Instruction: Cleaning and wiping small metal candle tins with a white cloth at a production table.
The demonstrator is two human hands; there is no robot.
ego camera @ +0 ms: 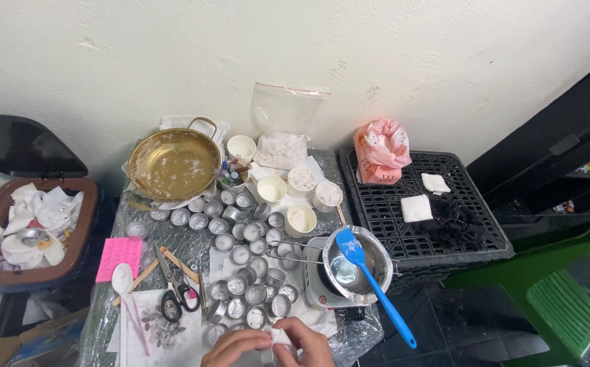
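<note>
I see both hands at the table's near edge, left hand [235, 348] and right hand [303, 345] pinched shut on one small tin cup [280, 351] w/ white bit, approx two dozen tins [247, 261] look unfilled, pot [357, 264] w/ blue spatula [369, 278] waiting

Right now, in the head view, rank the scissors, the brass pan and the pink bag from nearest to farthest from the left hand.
1. Scissors: just up and left of the left hand, on the table's near edge.
2. Brass pan: far-left corner, by the wall.
3. Pink bag: far right, on the black crate.
</note>
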